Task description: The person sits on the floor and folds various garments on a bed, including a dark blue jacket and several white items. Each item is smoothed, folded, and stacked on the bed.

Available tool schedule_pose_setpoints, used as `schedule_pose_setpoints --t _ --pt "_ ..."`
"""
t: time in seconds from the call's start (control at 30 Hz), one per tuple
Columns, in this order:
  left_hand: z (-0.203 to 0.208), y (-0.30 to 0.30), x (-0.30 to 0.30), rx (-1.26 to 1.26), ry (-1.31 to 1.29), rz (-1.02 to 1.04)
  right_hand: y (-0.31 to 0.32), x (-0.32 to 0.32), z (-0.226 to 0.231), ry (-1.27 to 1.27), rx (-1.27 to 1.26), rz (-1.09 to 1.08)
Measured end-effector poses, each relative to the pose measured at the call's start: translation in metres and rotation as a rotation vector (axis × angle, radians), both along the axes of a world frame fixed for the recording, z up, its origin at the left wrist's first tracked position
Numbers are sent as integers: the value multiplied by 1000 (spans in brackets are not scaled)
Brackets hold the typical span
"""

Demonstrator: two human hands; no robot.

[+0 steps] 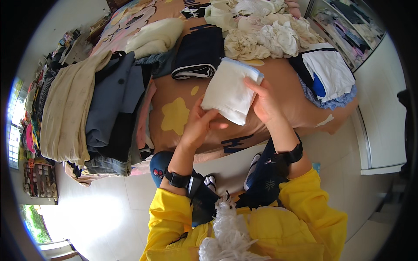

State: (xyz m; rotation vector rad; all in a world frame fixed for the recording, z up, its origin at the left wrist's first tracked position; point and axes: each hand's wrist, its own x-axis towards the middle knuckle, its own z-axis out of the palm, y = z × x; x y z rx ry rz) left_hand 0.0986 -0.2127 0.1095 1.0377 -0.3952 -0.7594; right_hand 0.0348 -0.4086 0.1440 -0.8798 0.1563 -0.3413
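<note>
Above the bed's near edge I hold a folded white cloth [230,90] with a light blue edge along its far side. My left hand [198,125] grips its lower left corner, the fingers partly tucked behind it. On the other side my right hand [266,103] pinches the right edge, thumb on top and fingers underneath. Just beyond the cloth lies a folded navy garment [199,48] with white stripes. What kind of garment the white cloth is, I cannot tell.
The bed [174,93] has an orange-brown cover with yellow stars. Stacked clothes [109,100] stand at the left, beside a cream fluffy bundle [156,37]. Crumpled pale clothes [270,37] lie at the back. A folded pile [328,74] sits right, near a white cabinet [381,113].
</note>
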Motion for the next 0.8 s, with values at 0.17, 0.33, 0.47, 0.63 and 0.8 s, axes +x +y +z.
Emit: schedule_pose_setpoints --t 0.17,0.33,0.47,0.63,0.8 --pt "-3 0 9 -78 26 179 -9 -12 -4 74 -140 149" --pt "-9 -5 6 -78 -6 336 -17 -20 3 185 -204 252" --pt "-13 -6 8 9 -202 385 -13 -23 5 181 -391 247" --pt "-13 -5 7 86 -349 408 1 -26 0 92 -658 124" --pt "-12 -1 6 58 -330 404 -5 -27 0 114 -827 169"
